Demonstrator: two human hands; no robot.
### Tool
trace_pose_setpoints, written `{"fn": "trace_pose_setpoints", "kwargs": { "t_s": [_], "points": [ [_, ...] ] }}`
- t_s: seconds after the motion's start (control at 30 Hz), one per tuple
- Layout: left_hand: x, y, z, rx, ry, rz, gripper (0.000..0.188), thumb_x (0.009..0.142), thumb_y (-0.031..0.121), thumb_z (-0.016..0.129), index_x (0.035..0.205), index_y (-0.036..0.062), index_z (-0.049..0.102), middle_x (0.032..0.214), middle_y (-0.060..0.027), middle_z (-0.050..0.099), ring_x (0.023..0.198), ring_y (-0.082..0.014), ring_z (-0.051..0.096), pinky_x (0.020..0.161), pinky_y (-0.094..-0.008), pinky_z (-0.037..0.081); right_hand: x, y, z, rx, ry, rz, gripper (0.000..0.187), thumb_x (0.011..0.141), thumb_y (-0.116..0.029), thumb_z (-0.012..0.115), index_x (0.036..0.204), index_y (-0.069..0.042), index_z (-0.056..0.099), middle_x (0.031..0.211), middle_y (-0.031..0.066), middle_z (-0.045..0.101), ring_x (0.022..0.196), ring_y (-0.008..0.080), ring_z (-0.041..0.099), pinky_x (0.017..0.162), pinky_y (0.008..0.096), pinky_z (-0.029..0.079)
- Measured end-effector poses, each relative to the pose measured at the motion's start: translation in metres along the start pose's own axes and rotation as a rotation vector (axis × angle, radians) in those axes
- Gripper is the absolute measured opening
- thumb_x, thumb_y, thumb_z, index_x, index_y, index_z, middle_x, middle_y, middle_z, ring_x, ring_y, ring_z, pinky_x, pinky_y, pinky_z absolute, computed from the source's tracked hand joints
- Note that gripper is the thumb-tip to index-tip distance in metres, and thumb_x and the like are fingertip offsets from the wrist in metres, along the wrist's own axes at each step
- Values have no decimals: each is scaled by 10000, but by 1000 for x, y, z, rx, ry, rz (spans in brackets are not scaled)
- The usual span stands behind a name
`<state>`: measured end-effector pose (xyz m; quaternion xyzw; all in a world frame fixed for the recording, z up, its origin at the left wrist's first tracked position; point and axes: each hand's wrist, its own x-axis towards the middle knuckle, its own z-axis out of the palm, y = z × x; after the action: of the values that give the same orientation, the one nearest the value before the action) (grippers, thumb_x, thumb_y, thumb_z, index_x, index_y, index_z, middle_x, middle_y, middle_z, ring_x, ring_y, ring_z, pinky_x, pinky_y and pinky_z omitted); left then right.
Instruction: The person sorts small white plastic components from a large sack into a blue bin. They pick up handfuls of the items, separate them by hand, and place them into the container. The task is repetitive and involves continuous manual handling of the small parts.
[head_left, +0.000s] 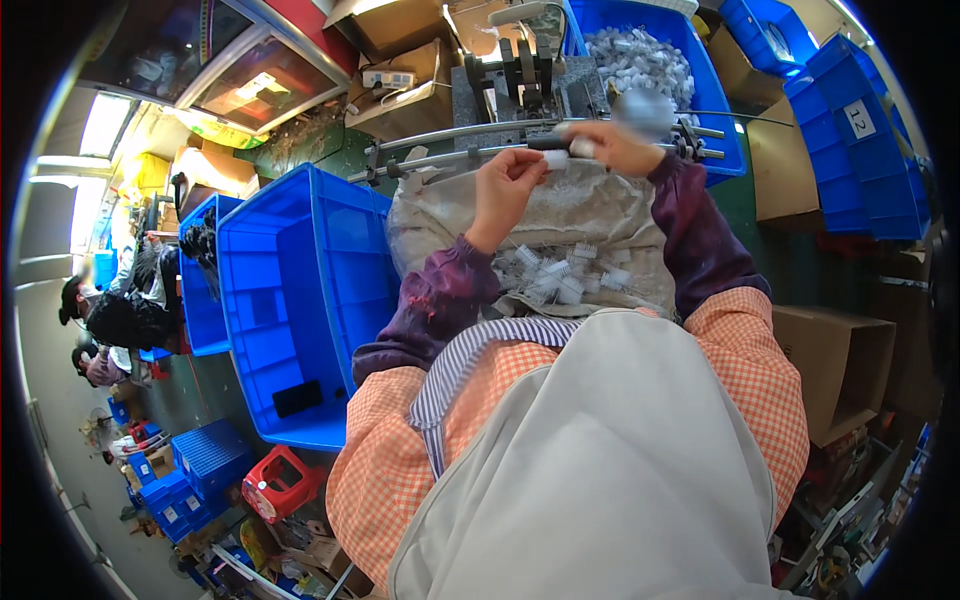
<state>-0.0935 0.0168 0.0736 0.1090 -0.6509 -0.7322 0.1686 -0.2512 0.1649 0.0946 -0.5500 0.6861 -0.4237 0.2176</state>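
My left hand [505, 185] pinches a small white plastic part [555, 160] at its fingertips, just below the metal rails [450, 145] of a small black machine [525, 75]. My right hand [615, 145] grips another small white part [582, 148] close beside it, near the rail's right end. Both forearms wear dark purple sleeve covers. Below the hands a grey cloth sack [560, 215] lies open on my lap, with several white ribbed plastic parts [560, 275] in it.
A big blue crate [300, 300] stands at my left with a dark flat object in it. Behind the machine a blue bin [700, 70] holds many white parts. Stacked blue crates [850, 150] and cardboard boxes [835, 365] are on the right. Other people sit far left.
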Motion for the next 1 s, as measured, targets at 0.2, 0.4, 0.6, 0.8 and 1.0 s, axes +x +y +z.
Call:
{"fn": "trace_pose_setpoints", "kwargs": {
  "t_s": [0.2,0.4,0.6,0.8,1.0],
  "points": [
    [-16,-12,-11,557,-163,69,267,746,91,666,993,34,583,937,-100,622,803,-216,620,687,-310,508,27,40,0,-450,298,331,201,828,-214,531,984,-111,606,1014,89,598,933,307,562,795,380,439],
    [-76,-89,-39,1401,-647,296,226,702,85,580,925,106,610,950,-106,541,940,-311,524,799,-432,448,68,105,4,-965,573,363,130,782,-177,508,848,-183,619,908,21,588,936,225,548,788,392,385],
    [-79,-86,-37,1385,-640,280,189,706,64,535,883,61,602,931,-119,537,918,-300,532,769,-396,465,76,110,9,-972,500,399,141,787,-195,509,888,-179,607,957,20,581,1013,221,500,837,400,344],
    [-78,-85,-37,1316,-648,280,183,710,43,517,882,23,577,882,-125,567,915,-293,550,767,-383,470,79,116,4,-904,466,417,181,814,-244,507,939,-184,623,1014,13,585,1041,220,479,890,424,293],
    [-75,-72,-31,1258,-607,130,215,726,34,493,939,35,527,891,-135,568,875,-319,568,724,-409,473,73,106,-1,-968,486,613,231,785,-279,530,967,-185,637,1046,14,578,1083,222,435,939,466,229]
  ]
}}
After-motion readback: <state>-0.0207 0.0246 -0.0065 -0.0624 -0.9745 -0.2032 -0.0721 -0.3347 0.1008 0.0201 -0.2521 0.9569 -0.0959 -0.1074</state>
